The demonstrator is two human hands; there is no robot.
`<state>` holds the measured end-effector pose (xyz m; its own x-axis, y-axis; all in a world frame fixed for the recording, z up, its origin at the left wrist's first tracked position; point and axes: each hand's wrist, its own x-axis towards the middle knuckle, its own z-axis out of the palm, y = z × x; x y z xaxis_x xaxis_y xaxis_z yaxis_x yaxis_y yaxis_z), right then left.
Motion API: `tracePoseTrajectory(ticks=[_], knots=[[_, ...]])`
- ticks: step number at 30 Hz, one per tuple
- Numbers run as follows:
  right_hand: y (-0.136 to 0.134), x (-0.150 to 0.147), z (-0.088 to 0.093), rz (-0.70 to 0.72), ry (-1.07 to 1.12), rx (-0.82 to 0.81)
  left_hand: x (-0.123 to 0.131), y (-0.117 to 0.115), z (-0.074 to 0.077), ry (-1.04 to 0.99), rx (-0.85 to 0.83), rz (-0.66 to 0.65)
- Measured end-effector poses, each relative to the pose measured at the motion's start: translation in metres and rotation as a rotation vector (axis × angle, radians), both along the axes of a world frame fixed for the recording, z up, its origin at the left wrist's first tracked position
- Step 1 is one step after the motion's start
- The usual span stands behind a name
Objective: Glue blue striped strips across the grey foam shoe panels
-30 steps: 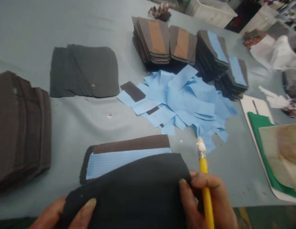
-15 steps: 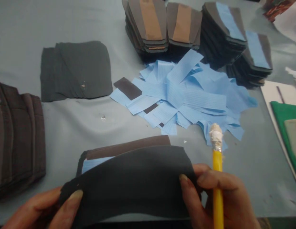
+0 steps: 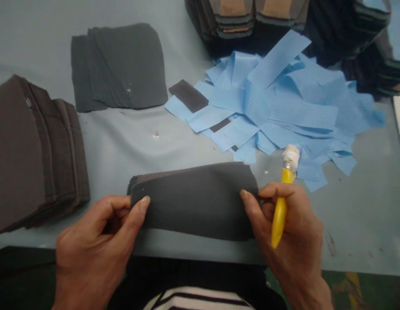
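Note:
A dark grey fabric piece (image 3: 196, 204) is stretched between my hands over a low stack of similar brown pieces (image 3: 164, 174), whose edge shows behind it. My left hand (image 3: 96, 237) pinches its left end between thumb and fingers. With thumb and forefinger, my right hand (image 3: 284, 228) grips the right end. That same hand also keeps a yellow-handled brush (image 3: 280, 215) between its fingers, its whitish, caked tip pointing away from me. The blue strip seen on the stack earlier is covered by the fabric piece.
Blue fabric strips (image 3: 284, 103) lie in a loose heap beyond my right hand. Dark grey pieces (image 3: 129, 64) are fanned at the back left. A thick brown fabric stack (image 3: 19, 159) stands at left. Taller stacks with tan strips (image 3: 232, 17) line the back of the table (image 3: 122, 146).
The fabric piece has come down over the stack, hiding the blue strip and most of the brown edge. The view has tilted down, showing more of both hands and the table's front edge.

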<state>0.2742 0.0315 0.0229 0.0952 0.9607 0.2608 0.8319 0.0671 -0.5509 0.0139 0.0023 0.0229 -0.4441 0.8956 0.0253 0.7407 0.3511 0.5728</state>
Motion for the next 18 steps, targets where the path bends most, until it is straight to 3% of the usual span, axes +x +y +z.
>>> tracePoseTrajectory(ticks=[10, 18], knots=[[0.001, 0.006, -0.009, 0.031, 0.053, 0.000, -0.006, 0.004, -0.005, 0.001, -0.043, -0.011], [0.002, 0.013, -0.005, 0.100, 0.198, -0.069, -0.009, 0.008, -0.010, 0.011, -0.042, 0.007]])
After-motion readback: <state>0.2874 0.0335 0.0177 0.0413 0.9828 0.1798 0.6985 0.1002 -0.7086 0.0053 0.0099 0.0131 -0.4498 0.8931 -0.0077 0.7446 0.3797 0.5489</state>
